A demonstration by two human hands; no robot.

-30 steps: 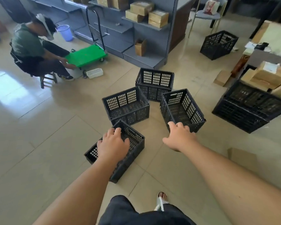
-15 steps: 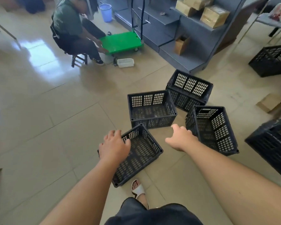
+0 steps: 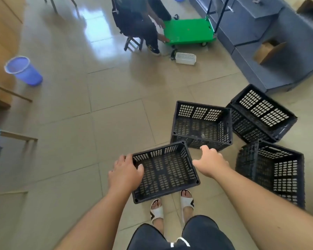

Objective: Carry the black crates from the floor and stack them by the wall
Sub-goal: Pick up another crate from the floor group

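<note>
The nearest black crate (image 3: 165, 171) is straight in front of me, just above my sandalled feet (image 3: 170, 206). My left hand (image 3: 125, 173) grips its left rim, thumb hooked inside. My right hand (image 3: 210, 163) is at the crate's right rim with fingers spread, holding nothing; whether it touches the rim I cannot tell. Three more black crates sit to the right: one behind (image 3: 201, 123), one far right (image 3: 260, 112), and a close one (image 3: 275, 170). The wall is out of view.
A person (image 3: 139, 24) sits on a stool by a green trolley (image 3: 188, 31), with a white basket (image 3: 185, 58) on the floor nearby. Grey shelving (image 3: 260, 33) holds a cardboard box (image 3: 268, 51). A blue bin (image 3: 23, 71) and chair legs (image 3: 16, 138) stand at left.
My view has swung left and down. The near crate has turned square to me and lies closer to my feet, my left hand holding its rim. My right hand has come in beside its right rim.
</note>
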